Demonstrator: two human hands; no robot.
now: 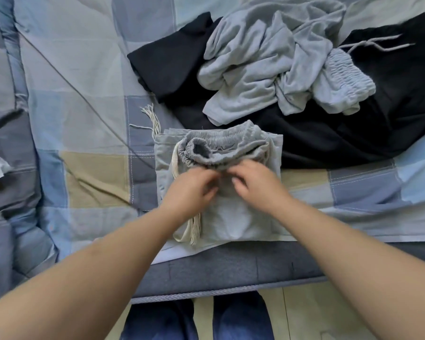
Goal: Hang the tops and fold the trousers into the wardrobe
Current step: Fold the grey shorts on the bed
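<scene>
Trousers [231, 217], grey, folded into a rough square, lie on the bed [84, 106] near its front edge, directly under both hands. Elastic waistband is bunched up at the far side of the fold, w/ a cream drawstring trailing down the left side and fringed ends poking out near the bottom-left corner. Left hand [190, 190] sits on the fold's left-centre, fingers curled and pinching fabric just below the waistband. Right hand [255, 184] is just beside it, fingertips nearly touching the left's, also curled and gripping the cloth at the waistband edge. Beyond the trousers, touching their far edge, a black garment [329, 123] is spread out w/ a crumpled light-grey garment [268, 57] heaped on top. Checked blue/tan quilt covers the bed.
</scene>
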